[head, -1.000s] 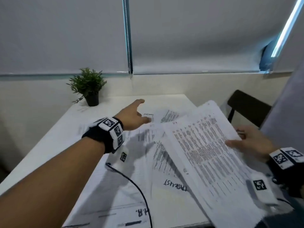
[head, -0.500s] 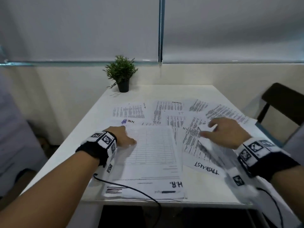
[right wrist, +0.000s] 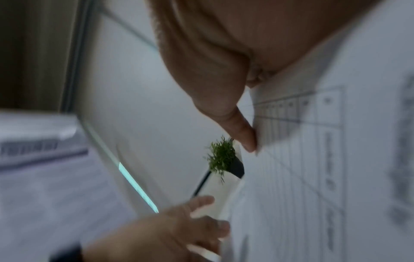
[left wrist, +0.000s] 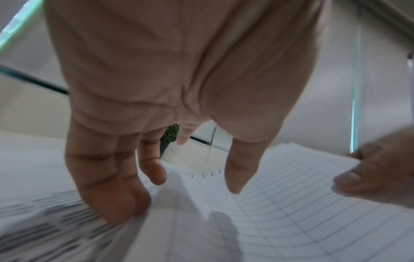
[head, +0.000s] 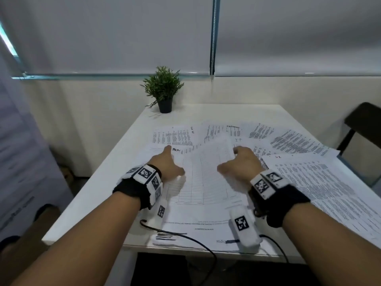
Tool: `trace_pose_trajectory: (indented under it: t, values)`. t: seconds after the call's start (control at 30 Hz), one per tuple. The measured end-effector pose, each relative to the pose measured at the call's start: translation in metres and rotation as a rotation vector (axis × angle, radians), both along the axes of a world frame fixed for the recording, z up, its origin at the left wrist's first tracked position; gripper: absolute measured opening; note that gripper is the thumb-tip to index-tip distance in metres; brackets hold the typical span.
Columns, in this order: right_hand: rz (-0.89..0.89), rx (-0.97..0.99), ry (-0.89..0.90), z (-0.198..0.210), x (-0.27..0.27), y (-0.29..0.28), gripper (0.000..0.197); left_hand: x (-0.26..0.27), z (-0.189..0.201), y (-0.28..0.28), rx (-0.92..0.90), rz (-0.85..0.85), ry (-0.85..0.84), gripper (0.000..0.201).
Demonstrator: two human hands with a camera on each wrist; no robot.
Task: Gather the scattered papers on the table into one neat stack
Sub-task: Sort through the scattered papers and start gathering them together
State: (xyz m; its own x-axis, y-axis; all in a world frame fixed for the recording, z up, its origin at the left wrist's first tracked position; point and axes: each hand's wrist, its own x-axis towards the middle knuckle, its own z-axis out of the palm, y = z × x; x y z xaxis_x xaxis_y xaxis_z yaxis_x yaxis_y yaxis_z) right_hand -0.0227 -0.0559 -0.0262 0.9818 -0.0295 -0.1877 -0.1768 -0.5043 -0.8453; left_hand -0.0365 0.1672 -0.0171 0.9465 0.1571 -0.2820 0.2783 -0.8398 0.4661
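A gridded form sheet [head: 206,182] lies in the middle of the white table [head: 226,112], its far end slightly raised. My left hand [head: 171,159] is at its left edge; in the left wrist view its straight fingers [left wrist: 125,195] touch that edge and the thumb hovers over the gridded form sheet [left wrist: 291,212]. My right hand [head: 235,162] pinches the right edge, thumb [right wrist: 246,134] on top, fingers hidden under the paper. Other printed sheets lie scattered: one far left [head: 173,138], one far centre [head: 223,131], several at the right [head: 329,186].
A small potted plant [head: 164,89] stands at the table's far left corner. A dark chair [head: 362,124] is beyond the right edge. Black cables [head: 185,238] hang over the near edge. A wall and window blinds close the far side.
A second ago my right hand held a printed sheet in the air and the left reached far. Both hands have since come down to the two sides of the gridded sheet.
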Motion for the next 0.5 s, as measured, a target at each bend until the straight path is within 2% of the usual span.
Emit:
trace_pose_trajectory:
  t: [0.1,0.17,0.2,0.27,0.33,0.37,0.43,0.5]
  values:
    - [0.012,0.434,-0.079,0.017,-0.009,-0.020,0.032,0.003,0.013,-0.004,-0.090,0.036,-0.063,0.103]
    - [0.060,0.629,-0.165,0.042,-0.018,-0.045,0.030,0.008,0.022,-0.011,-0.135,0.053,-0.163,0.107]
    - [0.078,0.677,-0.222,0.052,-0.021,-0.062,0.032,0.010,0.026,-0.017,-0.221,0.064,-0.216,0.107]
    - [0.035,0.704,-0.323,0.065,-0.024,-0.098,0.035,0.014,0.034,-0.036,-0.537,0.066,-0.249,0.096]
    - [-0.127,0.644,-0.361,0.067,-0.024,-0.132,0.036,0.012,0.035,-0.065,-0.812,-0.051,-0.143,0.067]
    - [-0.206,0.568,-0.362,0.065,-0.025,-0.149,0.038,0.009,0.033,-0.084,-0.862,-0.133,-0.072,0.052]
    - [-0.242,0.275,-0.326,0.062,-0.029,-0.182,0.037,-0.002,0.025,-0.126,-0.882,-0.275,0.034,0.037]
    - [-0.188,-0.079,-0.199,0.055,-0.033,-0.213,0.029,-0.015,0.013,-0.167,-0.905,-0.291,0.088,0.035]
